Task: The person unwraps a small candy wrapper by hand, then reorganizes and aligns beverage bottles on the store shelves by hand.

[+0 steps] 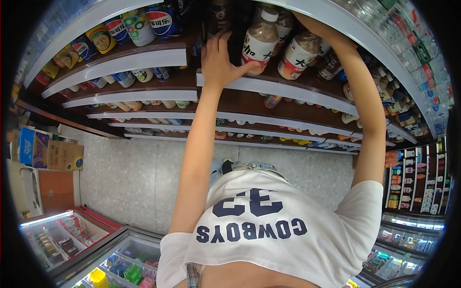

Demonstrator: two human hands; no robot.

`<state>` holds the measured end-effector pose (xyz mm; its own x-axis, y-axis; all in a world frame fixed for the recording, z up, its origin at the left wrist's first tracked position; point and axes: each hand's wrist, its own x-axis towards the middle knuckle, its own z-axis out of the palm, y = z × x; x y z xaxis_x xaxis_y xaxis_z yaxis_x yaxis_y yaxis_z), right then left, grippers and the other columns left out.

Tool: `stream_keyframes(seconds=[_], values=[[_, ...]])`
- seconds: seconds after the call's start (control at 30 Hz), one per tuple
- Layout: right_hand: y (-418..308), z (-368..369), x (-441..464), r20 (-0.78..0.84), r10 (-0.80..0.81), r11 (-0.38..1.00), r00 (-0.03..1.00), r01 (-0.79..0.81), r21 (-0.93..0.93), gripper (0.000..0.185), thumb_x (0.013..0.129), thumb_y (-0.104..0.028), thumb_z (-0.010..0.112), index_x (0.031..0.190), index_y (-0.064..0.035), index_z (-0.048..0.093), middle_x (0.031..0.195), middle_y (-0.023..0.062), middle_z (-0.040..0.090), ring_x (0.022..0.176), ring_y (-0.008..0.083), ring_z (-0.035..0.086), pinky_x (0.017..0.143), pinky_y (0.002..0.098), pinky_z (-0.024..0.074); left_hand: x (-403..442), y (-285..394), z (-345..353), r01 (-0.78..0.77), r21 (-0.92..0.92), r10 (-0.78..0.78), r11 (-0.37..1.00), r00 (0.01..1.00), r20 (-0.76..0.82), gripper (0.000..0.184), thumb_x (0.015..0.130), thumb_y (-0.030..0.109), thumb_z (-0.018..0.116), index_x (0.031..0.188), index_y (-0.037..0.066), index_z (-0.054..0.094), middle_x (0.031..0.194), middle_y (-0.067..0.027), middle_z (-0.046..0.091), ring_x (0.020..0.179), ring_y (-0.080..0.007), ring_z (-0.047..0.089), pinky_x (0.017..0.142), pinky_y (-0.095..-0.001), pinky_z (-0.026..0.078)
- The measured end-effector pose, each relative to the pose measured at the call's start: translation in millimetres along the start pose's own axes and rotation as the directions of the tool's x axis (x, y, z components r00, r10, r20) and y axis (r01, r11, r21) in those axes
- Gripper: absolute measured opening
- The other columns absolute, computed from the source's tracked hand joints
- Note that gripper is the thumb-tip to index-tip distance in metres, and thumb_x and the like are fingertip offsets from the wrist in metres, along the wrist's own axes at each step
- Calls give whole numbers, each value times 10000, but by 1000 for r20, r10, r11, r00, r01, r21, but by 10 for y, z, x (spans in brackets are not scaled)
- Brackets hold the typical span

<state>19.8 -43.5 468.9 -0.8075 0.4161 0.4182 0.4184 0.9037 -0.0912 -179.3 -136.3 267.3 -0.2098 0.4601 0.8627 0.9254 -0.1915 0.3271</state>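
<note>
My left hand point(218, 61) is at the shelf front with its fingers pointing inward and its thumb spread away. The thumb meets the lower part of a milky-tea-coloured drink bottle point(260, 41) with a white cap and a white and red label. A dark bottle point(219, 18) stands in shadow beyond my fingertips. My right hand point(319, 25) reaches deep into the same shelf under the upper shelf edge; its fingers are hidden. A second bottle with a matching label point(298, 55) stands below my right wrist, and a dark brown bottle point(330, 66) is beside my right forearm.
Cola and other soft drink bottles point(163, 21) line the shelf at left. A white shelf edge point(283, 89) runs across the front, with lower stocked shelves beneath. Clear water bottles point(418, 48) fill the upper right. Cartons point(65, 154) and chest freezers point(139, 247) stand behind.
</note>
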Motion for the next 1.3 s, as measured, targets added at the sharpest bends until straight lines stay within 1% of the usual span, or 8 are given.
stream_keyframes(seconds=[0.27, 0.5, 0.7, 0.8, 0.9, 1.1, 1.2, 1.3], values=[[171, 16, -50, -22, -28, 1000, 999, 28, -2, 406, 929, -343, 593, 1211, -50, 586, 1120, 192, 614, 1039, 319, 591, 882, 418, 462, 12, -65, 92, 137, -37, -141, 990, 980, -142, 892, 769, 568, 715, 1342, -27, 378, 1303, -242, 469, 1211, -416, 454, 999, -474, 367], [248, -27, -178, -38, -31, 999, 999, 31, 11, 398, 923, -344, 599, 1198, -56, 593, 1109, 182, 621, 1024, 312, 597, 873, 416, 469, 31, -101, 100, 163, -136, -173, 977, 983, -59, 1022, 737, 620, 718, 1386, -58, 313, 1334, -250, 446, 1227, -409, 440, 1015, -475, 352], [276, -34, -220, -52, -38, 999, 998, 39, 19, 390, 919, -346, 605, 1187, -62, 600, 1100, 174, 628, 1011, 306, 602, 866, 415, 474, 19, -170, 122, 208, -81, -212, 975, 976, -49, 1042, 742, 609, 722, 1400, -66, 277, 1311, -284, 452, 1198, -426, 460, 1012, -468, 354], [295, -31, -225, -57, -39, 999, 998, 40, 20, 387, 916, -346, 607, 1181, -64, 603, 1095, 169, 631, 1005, 303, 605, 862, 414, 477, 43, -178, 119, 227, -181, -229, 957, 973, 9, 1035, 749, 598, 724, 1395, -72, 270, 1297, -297, 455, 1182, -435, 471, 1004, -477, 361], [315, -63, -253, -56, -43, 999, 998, 45, 18, 383, 914, -347, 610, 1175, -67, 606, 1090, 165, 634, 999, 299, 607, 858, 413, 480, 31, -223, 137, 234, -162, -230, 959, 972, 44, 1013, 758, 581, 727, 1391, -71, 276, 1291, -301, 461, 1182, -439, 474, 996, -474, 372], [355, -83, -279, -68, -41, 999, 997, 41, 3, 376, 909, -348, 616, 1164, -72, 612, 1080, 156, 640, 986, 293, 613, 851, 412, 486, 34, -197, 128, 228, -266, -225, 937, 973, 40, 971, 762, 558, 736, 1378, -63, 313, 1266, -271, 508, 1151, -418, 518, 966, -442, 412], [371, -67, -275, -77, -39, 999, 996, 39, -6, 372, 907, -349, 618, 1159, -75, 615, 1076, 152, 643, 980, 290, 615, 847, 411, 489, 21, -182, 121, 177, -193, -184, 965, 983, -15, 826, 800, 535, 711, 1324, -36, 426, 1281, -249, 511, 1131, -408, 537, 953, -432, 422], [375, -61, -244, -85, -35, 999, 996, 34, -16, 368, 905, -349, 621, 1153, -77, 618, 1071, 148, 647, 974, 287, 618, 844, 410, 492, 77, -269, 42, 461, -248, -366, 852, 863, 347, 641, 886, 525, 611, 1241, -3, 533, 1241, -232, 555, 1107, -398, 555, 953, -433, 418]])
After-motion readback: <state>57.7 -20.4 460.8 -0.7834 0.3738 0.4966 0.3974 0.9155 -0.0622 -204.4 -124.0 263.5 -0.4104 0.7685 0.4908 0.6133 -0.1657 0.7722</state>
